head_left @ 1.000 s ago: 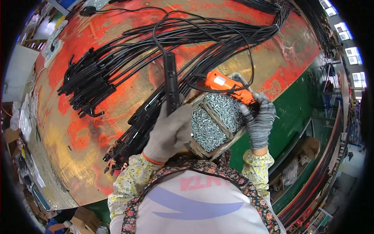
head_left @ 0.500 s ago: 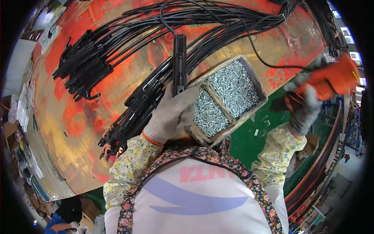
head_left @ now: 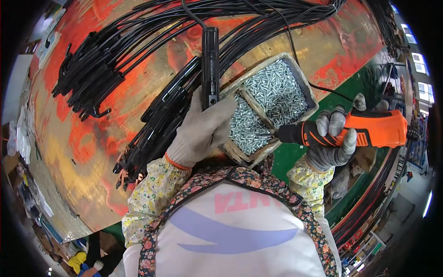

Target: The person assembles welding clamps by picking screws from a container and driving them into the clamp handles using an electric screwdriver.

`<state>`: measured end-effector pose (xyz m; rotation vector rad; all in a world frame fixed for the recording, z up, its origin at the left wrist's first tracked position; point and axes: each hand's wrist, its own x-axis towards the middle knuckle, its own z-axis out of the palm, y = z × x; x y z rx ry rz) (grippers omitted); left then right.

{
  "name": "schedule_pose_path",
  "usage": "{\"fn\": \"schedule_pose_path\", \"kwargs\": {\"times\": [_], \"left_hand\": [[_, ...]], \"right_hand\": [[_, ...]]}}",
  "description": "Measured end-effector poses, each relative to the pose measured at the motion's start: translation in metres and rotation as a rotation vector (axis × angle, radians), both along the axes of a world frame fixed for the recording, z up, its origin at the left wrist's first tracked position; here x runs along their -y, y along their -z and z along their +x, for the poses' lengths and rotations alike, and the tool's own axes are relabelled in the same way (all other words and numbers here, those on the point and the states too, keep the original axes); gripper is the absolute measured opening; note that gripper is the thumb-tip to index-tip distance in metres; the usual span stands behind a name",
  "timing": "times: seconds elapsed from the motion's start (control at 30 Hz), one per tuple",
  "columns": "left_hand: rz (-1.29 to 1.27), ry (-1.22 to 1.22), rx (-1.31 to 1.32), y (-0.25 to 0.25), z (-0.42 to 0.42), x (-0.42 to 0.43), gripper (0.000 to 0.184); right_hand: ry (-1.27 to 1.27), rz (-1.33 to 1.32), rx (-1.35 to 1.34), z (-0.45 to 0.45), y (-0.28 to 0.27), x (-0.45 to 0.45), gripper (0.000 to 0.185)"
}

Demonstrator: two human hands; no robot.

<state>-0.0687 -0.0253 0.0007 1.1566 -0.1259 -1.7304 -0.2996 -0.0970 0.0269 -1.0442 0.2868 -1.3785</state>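
My left hand (head_left: 203, 127), in a pale work glove, is closed around the lower end of a black plastic handle (head_left: 210, 60) that stands lengthwise, a cable leaving its far end. In my right hand (head_left: 330, 145), gloved in grey, is an orange power screwdriver (head_left: 376, 129), pointing left. Its thin bit reaches over the smaller compartment of a two-part tray (head_left: 265, 154), at the small silver screws (head_left: 247, 127); whether a screw sits on the tip I cannot make out. More screws (head_left: 277, 87) fill the larger compartment.
Several black handles (head_left: 168, 108) with copper ends lie left of my left hand. Another bunch of handles (head_left: 87, 87) is farther left. Black cables (head_left: 258, 23) run across the far side of the paint-stained table (head_left: 92, 184). A person's arm (head_left: 94, 267) shows at bottom left.
My right hand has swung the screwdriver left and turned it, bringing its bit from beyond the tray to the smaller compartment. My left hand keeps hold of the black handle.
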Motion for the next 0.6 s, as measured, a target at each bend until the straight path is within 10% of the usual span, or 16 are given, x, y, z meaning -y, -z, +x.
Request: {"fn": "schedule_pose_path", "kwargs": {"times": [0.6], "left_hand": [[0.009,-0.025,0.021,0.003,-0.002,-0.001,0.075]], "right_hand": [[0.200,0.104,-0.032,0.010,0.025,-0.014,0.060]]}}
